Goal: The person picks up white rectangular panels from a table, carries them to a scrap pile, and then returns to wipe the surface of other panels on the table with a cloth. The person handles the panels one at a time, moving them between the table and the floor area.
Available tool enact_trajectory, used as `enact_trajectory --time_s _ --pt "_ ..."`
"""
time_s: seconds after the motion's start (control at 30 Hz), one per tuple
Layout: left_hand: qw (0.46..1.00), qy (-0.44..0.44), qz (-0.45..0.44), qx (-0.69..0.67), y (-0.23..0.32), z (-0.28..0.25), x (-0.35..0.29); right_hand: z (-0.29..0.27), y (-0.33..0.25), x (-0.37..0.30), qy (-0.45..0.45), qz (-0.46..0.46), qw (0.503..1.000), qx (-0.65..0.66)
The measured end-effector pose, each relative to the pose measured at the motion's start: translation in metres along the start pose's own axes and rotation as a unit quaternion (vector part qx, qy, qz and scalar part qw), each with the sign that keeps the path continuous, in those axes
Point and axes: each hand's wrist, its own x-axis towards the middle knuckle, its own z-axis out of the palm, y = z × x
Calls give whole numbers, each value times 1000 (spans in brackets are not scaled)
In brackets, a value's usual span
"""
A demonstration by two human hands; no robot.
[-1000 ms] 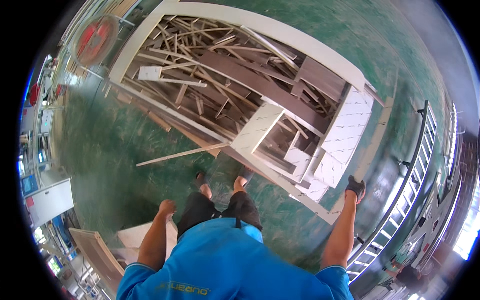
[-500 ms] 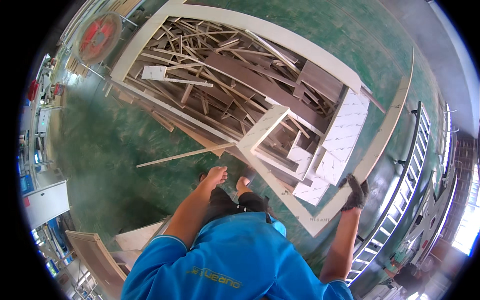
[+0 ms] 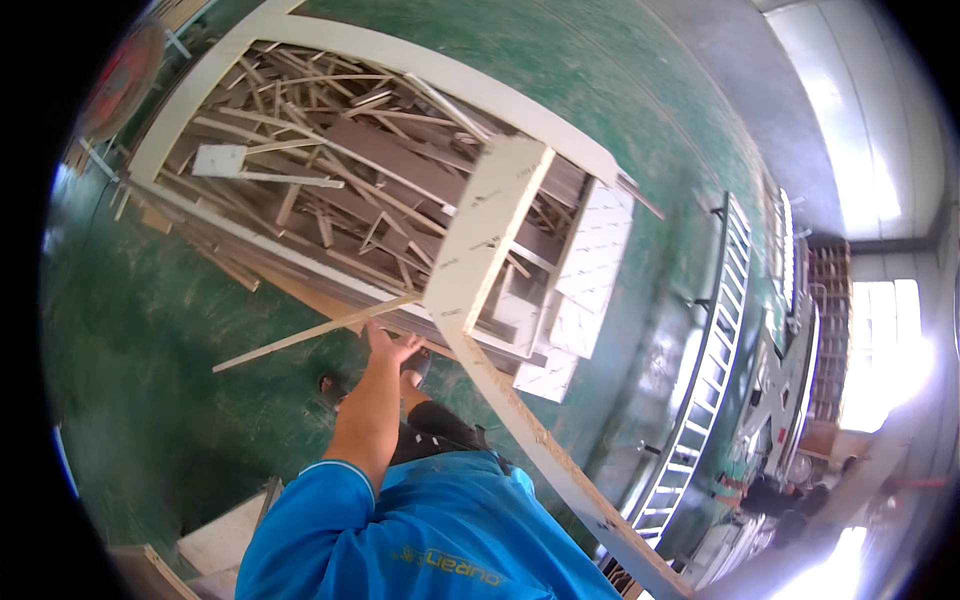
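Observation:
My bare left hand (image 3: 392, 345) is held out in front of me with its fingers apart and nothing in it. It is close to a thin wooden strip (image 3: 300, 343) that sticks out from the scrap pile. A long white board with an angled, wider end (image 3: 490, 235) and a raw chipboard edge slants across the right of my body. Its wide end hangs over the near side of the pile, and its narrow part runs down to the lower right. My right hand is not visible.
A large pale rectangular frame (image 3: 400, 45) holds a heap of wood strips and panel offcuts (image 3: 330, 150). White panels (image 3: 590, 265) lie at its right end. Beyond stands a white ladder-like rack (image 3: 700, 375). A co-worker (image 3: 770, 495) is far right; boards lie lower left.
The white board has tilted, its corner rising toward the lower right. My left hand has moved from loosely curled to spread. The gloved right hand has left the view, and the view has swung right.

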Motion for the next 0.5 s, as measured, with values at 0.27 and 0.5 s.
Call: enact_trajectory --time_s 0.27,0.5 --pt "856 -368 36 -362 119 12 -22 -58 -34 -60 88 -4 996 13" --pt "904 -368 165 -142 293 15 -129 -89 10 -68 60 23 993 102"
